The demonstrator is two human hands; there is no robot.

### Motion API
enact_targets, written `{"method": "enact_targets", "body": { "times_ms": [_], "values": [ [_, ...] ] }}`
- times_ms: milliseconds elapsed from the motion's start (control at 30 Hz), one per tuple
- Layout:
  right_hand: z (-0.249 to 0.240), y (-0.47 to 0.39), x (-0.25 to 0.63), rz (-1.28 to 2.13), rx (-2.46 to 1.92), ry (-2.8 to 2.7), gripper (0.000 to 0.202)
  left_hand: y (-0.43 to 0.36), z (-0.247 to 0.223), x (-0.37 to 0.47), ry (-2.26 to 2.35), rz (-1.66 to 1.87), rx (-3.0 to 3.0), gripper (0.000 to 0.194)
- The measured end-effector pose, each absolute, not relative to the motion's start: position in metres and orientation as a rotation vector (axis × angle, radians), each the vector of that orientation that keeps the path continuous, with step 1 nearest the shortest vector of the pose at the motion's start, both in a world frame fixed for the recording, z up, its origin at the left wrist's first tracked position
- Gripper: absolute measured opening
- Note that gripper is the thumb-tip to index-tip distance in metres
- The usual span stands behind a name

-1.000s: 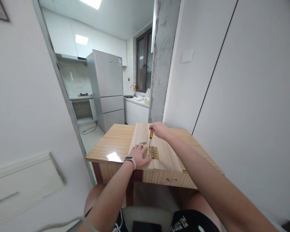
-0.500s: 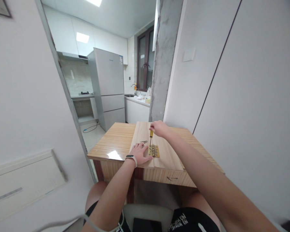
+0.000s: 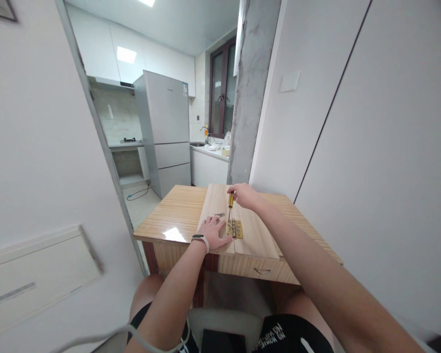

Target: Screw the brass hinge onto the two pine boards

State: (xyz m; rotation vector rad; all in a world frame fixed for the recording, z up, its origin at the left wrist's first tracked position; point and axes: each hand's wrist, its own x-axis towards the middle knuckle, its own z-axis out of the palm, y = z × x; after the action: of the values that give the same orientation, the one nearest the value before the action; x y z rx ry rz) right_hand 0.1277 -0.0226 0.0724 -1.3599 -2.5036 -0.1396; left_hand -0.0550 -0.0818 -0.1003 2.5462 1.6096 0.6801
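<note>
A brass-coloured hinge [image 3: 237, 229] lies flat across the seam between two pale wooden boards [image 3: 255, 240]. My right hand [image 3: 243, 195] is closed round the top of a screwdriver [image 3: 231, 200] with a yellow and black handle. The screwdriver stands nearly upright, its tip down at the left leaf of the hinge. Flat on the left board rests my left hand [image 3: 212, 233], fingers spread, thumb beside the hinge's left edge. A small pile of screws [image 3: 219, 214] lies on the board just beyond my left fingers.
The boards lie on a wood-grain table [image 3: 169, 215] with a drawer [image 3: 250, 267] in front. Beyond it stand a grey refrigerator [image 3: 169, 117] and a kitchen counter [image 3: 209, 166] with a sink. White walls rise on both sides.
The right fingers have shifted slightly on the screwdriver's handle, showing more of it. The left hand, hinge and boards stay in place; the view has tilted a little.
</note>
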Motion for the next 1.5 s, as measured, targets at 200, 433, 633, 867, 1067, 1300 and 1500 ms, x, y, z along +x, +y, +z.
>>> {"method": "enact_targets", "body": {
  "times_ms": [200,433,633,867,1067,1300,1500],
  "values": [
    [0.0733,-0.0202,0.1333,-0.106,-1.397,-2.490,0.030,-0.0836,-0.0984,-0.0543,1.607,0.669,2.520,0.072],
    [0.0751,-0.0241,0.1311,-0.208,-1.507,-2.464,0.023,-0.0838,-0.0975,-0.0536,1.610,0.672,2.521,0.072],
    [0.0754,-0.0277,0.1289,-0.286,-1.472,-2.490,0.025,-0.0835,-0.0982,-0.0534,1.611,0.670,2.509,0.073],
    [0.0714,-0.0268,0.1334,-0.213,-1.379,-2.487,0.028,-0.0836,-0.0971,-0.0534,1.606,0.664,2.489,0.073],
    [0.0742,-0.0264,0.1343,-0.176,-1.400,-2.513,0.030,-0.0820,-0.1001,-0.0541,1.616,0.669,2.529,0.074],
    [0.0759,-0.0285,0.1280,-0.235,-1.470,-2.491,0.023,-0.0833,-0.0980,-0.0535,1.608,0.663,2.523,0.074],
    [0.0735,-0.0284,0.1258,-0.265,-1.404,-2.478,0.020,-0.0840,-0.0975,-0.0529,1.639,0.634,2.550,0.076]
  ]
}}
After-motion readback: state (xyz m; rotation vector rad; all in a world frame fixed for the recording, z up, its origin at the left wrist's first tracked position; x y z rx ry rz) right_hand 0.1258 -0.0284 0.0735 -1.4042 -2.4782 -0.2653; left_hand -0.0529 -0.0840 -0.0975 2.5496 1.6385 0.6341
